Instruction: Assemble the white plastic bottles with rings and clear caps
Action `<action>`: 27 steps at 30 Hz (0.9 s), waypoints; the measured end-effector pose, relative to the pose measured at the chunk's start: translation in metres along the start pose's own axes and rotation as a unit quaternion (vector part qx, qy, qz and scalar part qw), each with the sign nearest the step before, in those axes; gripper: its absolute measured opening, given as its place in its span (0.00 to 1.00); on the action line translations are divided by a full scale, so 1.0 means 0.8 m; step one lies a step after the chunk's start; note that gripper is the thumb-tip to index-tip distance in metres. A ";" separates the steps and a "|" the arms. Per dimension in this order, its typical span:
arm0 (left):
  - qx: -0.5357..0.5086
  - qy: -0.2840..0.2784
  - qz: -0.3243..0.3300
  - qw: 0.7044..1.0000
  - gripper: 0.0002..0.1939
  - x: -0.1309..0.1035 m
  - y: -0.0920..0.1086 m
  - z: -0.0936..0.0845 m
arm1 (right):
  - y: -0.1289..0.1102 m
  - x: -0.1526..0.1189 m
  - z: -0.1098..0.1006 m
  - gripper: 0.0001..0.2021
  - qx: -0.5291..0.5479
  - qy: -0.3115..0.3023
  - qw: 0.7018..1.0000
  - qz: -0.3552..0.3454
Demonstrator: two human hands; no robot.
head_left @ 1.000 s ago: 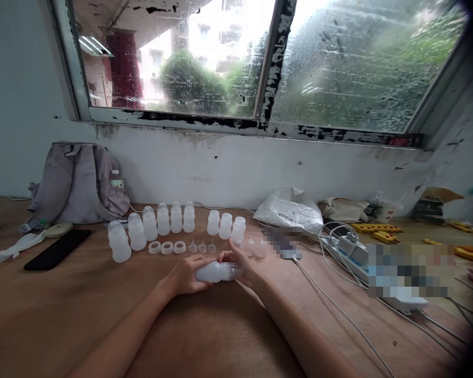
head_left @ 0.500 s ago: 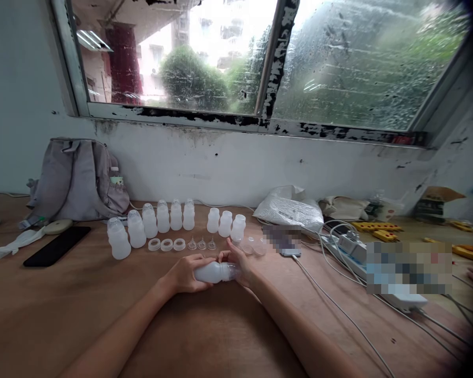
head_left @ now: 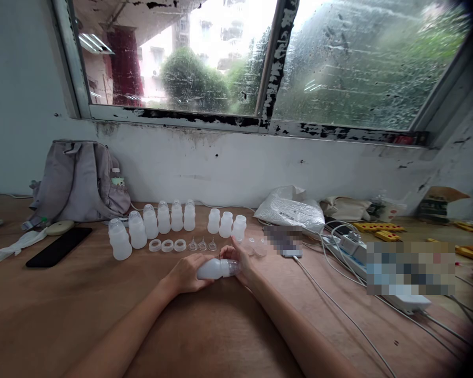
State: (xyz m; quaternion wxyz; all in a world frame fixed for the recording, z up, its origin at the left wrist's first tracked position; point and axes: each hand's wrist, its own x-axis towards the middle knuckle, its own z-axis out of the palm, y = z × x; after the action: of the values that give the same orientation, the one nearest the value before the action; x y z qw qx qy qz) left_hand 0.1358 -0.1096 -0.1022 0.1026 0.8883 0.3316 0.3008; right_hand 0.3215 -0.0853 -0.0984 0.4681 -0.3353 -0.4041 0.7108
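Note:
A frosted white bottle with a clear cap (head_left: pixel 213 269) lies sideways between my hands, its capped end to the right. My left hand (head_left: pixel 187 273) wraps round its body. Around the clear cap end are the fingers of my right hand (head_left: pixel 240 262). Beyond my hands stand several capped bottles (head_left: pixel 137 230) on the left and three bottles without caps (head_left: pixel 226 224) on the right. In front of them lie three white rings (head_left: pixel 167 245) and three clear nipples (head_left: pixel 202 244). Clear round pieces (head_left: pixel 260 249) lie right of my right hand.
A grey backpack (head_left: pixel 76 181), a black phone (head_left: pixel 59 247) and a white strip of cloth are on the left. To the right are a silver padded bag (head_left: pixel 289 207), a charging phone (head_left: pixel 290 252), a power strip (head_left: pixel 408 300) with cables and yellow parts (head_left: pixel 378 227).
The bottle in my hands has tilted slightly, its capped end a little higher. The whole view has shifted very slightly.

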 end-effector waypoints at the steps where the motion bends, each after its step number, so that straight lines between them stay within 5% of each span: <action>1: -0.005 0.004 -0.010 1.000 0.26 0.001 0.001 0.000 | -0.002 0.000 0.000 0.25 0.018 0.007 1.000 -0.006; 13: -0.097 -0.016 -0.104 0.990 0.21 0.002 -0.003 0.015 | -0.019 -0.009 0.004 0.19 0.047 -0.076 0.994 -0.070; 18: -0.085 0.005 -0.134 0.987 0.22 0.005 -0.009 0.018 | -0.009 -0.005 0.003 0.16 0.058 -0.047 0.993 -0.088; 21: -0.079 0.073 -0.143 0.984 0.29 0.013 -0.006 0.007 | 0.001 0.001 -0.006 0.16 0.051 0.009 0.996 -0.076; 24: -0.101 0.150 -0.131 0.975 0.26 0.030 0.008 -0.014 | 0.008 0.006 -0.011 0.15 0.043 0.037 0.997 -0.057; 27: -0.087 0.125 -0.080 0.985 0.21 0.050 0.024 -0.039 | 0.011 0.007 -0.010 0.14 0.040 0.041 0.996 -0.063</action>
State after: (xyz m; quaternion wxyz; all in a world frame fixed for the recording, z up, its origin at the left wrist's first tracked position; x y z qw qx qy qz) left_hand 0.1511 -0.0987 -0.0510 0.1608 0.8019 0.3845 0.4281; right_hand 0.3232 -0.0799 -0.1107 0.5411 -0.3187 -0.3758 0.6814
